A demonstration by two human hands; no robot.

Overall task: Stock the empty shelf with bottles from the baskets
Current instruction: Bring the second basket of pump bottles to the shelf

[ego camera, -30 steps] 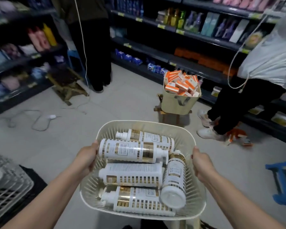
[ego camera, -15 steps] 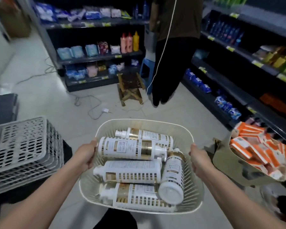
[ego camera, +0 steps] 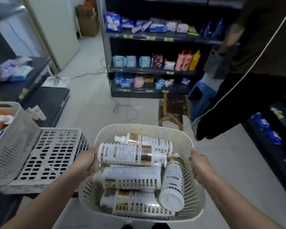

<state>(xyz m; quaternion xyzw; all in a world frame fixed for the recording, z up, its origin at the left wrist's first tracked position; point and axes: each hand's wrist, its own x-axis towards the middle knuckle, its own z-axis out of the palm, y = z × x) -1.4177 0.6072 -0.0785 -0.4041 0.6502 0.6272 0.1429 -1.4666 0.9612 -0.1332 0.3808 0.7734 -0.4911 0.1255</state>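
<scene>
Though fingertips hidden under its rim, left hand and right hand tight on basket of bottles.

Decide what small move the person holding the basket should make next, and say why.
Probably lower the basket onto the grey crate at its left. Both the left hand and right hand grip its rim, so neither can lift a bottle, and five lie loose inside.
</scene>
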